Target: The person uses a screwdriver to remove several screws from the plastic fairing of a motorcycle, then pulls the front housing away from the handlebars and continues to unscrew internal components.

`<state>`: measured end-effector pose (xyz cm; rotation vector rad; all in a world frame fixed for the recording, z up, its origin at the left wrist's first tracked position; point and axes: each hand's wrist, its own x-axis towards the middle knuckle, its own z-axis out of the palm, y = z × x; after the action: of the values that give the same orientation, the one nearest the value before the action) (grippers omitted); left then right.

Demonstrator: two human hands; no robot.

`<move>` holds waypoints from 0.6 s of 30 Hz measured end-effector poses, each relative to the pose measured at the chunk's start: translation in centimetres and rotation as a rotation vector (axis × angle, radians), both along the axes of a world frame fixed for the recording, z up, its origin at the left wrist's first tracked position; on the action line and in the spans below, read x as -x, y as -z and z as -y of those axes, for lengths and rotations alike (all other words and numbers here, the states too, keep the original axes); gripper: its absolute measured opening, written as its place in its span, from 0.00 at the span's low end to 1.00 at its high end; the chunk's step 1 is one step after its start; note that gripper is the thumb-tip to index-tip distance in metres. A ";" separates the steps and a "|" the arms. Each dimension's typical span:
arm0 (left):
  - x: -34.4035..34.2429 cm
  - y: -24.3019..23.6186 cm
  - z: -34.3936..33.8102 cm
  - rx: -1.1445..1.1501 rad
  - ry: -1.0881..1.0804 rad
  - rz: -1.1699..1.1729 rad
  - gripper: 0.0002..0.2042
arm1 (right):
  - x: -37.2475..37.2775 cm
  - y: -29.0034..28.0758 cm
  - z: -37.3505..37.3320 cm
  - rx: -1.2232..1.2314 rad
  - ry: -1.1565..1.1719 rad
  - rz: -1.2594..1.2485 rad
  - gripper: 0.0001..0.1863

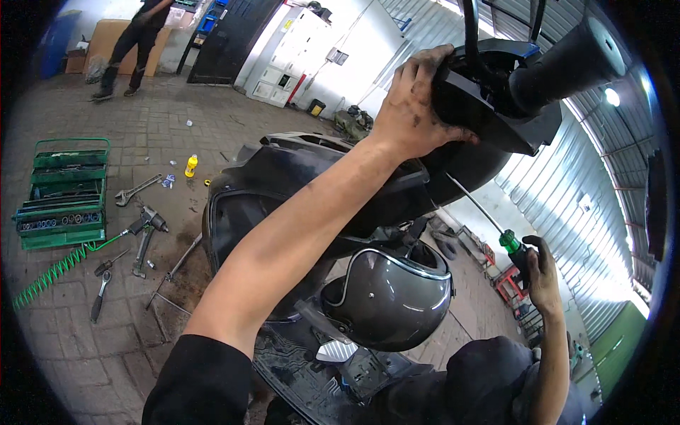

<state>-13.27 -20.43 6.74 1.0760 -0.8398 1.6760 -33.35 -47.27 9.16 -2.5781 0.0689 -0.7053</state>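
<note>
My left hand (409, 106) is closed around the edge of the black plastic handlebar cover (471, 113) of a scooter, its fingers behind the rim and dark smudges on its back. Beside that cover sticks out a black rubber handlebar grip (567, 67). In my right hand (544, 276) is a screwdriver (511, 242) with a green and black handle. Its long shaft slants up and left, the tip near the dark body panel below the cover; whether it touches cannot be told. A dark grey helmet (404, 301) hangs below, in front of the scooter's black front panel (273, 180).
On the paved floor at left are a green toolbox (64, 237), an air impact wrench (152, 219) on a coiled green hose (49, 280), an adjustable wrench (138, 190), a ratchet (101, 296) and a yellow bottle (191, 166). Another person (134, 46) stands far left. White lockers (289, 57) line the wall.
</note>
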 end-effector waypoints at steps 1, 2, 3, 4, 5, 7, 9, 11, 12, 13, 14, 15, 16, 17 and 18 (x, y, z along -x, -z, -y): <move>-0.1 0.0 0.1 0.015 0.019 0.018 0.52 | -0.3 0.3 0.9 0.110 -0.024 0.083 0.18; -0.2 0.0 0.2 0.030 0.039 0.035 0.52 | -0.5 0.7 1.7 0.223 -0.037 0.169 0.19; -0.2 -0.1 0.1 0.041 0.050 0.053 0.51 | -0.3 1.3 0.7 0.334 -0.036 0.222 0.19; -0.2 -0.1 0.0 0.039 0.040 0.049 0.51 | -0.2 1.6 0.2 0.445 -0.036 0.274 0.20; -0.2 0.0 -0.1 0.036 0.029 0.045 0.51 | -0.8 1.5 1.7 0.791 -0.068 0.411 0.23; -0.4 -0.1 -0.1 0.032 0.025 0.033 0.52 | -0.9 1.4 1.5 0.753 -0.078 0.436 0.23; -0.5 0.0 0.1 0.028 0.029 0.016 0.52 | -1.2 1.2 2.6 0.614 -0.102 0.386 0.21; -0.6 -0.1 0.2 0.034 0.034 0.035 0.52 | -0.9 0.4 3.4 0.225 -0.095 0.187 0.20; -0.5 -0.1 0.3 0.035 0.033 0.044 0.52 | -0.9 0.5 3.5 0.122 -0.116 0.162 0.19; -0.4 -0.2 0.3 0.025 0.023 0.036 0.52 | -0.8 0.6 3.6 0.019 -0.133 0.139 0.19; -0.4 -0.1 0.3 0.016 0.014 0.029 0.52 | -0.9 1.1 3.4 0.011 -0.172 0.192 0.19; -0.3 -0.1 0.3 0.007 0.005 0.023 0.52 | -0.9 1.6 3.1 0.003 -0.210 0.245 0.19; -0.3 -0.1 0.3 0.008 0.001 0.027 0.52 | -0.8 1.9 3.1 -0.004 -0.247 0.298 0.20; -0.3 0.0 -0.2 -0.004 -0.036 0.027 0.52 | -1.0 2.0 3.1 0.408 -0.136 0.327 0.23; -0.2 -0.1 -0.3 -0.004 -0.040 0.035 0.53 | -0.7 1.8 2.8 0.533 -0.106 0.366 0.23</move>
<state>-13.06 -20.15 6.81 1.0755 -0.8488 1.7316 -32.68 -50.04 7.31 -2.8546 -0.4231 -1.2813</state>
